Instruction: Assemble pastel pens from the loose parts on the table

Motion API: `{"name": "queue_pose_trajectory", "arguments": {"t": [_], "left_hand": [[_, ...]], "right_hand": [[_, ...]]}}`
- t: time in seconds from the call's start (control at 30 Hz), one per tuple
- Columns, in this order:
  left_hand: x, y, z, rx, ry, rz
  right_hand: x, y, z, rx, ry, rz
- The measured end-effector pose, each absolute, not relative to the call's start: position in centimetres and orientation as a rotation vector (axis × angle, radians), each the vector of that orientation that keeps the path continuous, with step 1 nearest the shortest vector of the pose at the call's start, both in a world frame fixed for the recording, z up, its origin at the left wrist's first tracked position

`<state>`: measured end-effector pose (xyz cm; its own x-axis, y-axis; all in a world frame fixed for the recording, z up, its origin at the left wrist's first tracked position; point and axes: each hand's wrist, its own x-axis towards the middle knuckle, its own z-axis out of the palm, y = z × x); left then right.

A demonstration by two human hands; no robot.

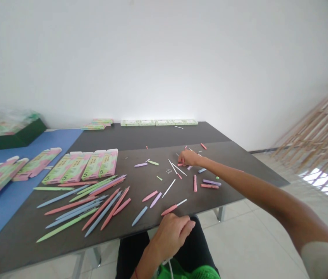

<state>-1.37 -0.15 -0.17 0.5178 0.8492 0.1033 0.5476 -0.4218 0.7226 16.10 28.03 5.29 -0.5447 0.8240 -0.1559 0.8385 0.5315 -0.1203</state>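
Note:
My right hand (pixel 188 157) reaches far across the dark tabletop (pixel 164 155), its fingertips down at a small pink pen part (pixel 181 164). Thin white refills (pixel 175 168) and short pastel pieces lie scattered around it. My left hand (pixel 171 233) rests curled over the table's near edge, just below a coral pen barrel with a white refill sticking out (pixel 169 209). Whatever its fingers may hold is hidden. A loose pile of long pastel pens (pixel 85 203) in blue, green, coral and lilac lies to the left of both hands.
Flat pink-and-green printed cartons (pixel 79 168) lie at the table's left, with more on a blue mat (pixel 12 197). A dark green tray (pixel 15 135) stands at far left. A row of small boxes (pixel 158 122) lines the far edge. A wooden lattice (pixel 317 131) leans at right.

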Motion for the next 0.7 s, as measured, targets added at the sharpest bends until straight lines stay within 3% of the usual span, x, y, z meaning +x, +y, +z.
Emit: {"name": "queue_pose_trajectory", "arguments": {"t": [0.17, 0.3, 0.43, 0.5, 0.7], "left_hand": [[-1.5, -0.6, 1.6, 2.057, 1.100, 0.606], [-3.3, 1.6, 6.5, 2.208, 1.251, 0.520], [-6.6, 10.2, 11.0, 2.261, 1.873, 0.145], [-8.2, 15.6, 11.8, 2.175, 2.075, 0.125], [-10.0, 26.6, 9.3, 2.001, 2.286, 0.145]], "right_hand": [[15.1, 30.2, 5.3, 1.739, 2.614, -0.202], [13.8, 31.1, 4.4, 1.880, 2.544, -0.223], [12.8, 31.0, 3.7, 1.927, 2.585, -0.288], [12.7, 30.6, 4.1, 1.958, 2.649, -0.315], [15.6, 27.5, 6.3, 1.933, 2.933, -0.490]]}}
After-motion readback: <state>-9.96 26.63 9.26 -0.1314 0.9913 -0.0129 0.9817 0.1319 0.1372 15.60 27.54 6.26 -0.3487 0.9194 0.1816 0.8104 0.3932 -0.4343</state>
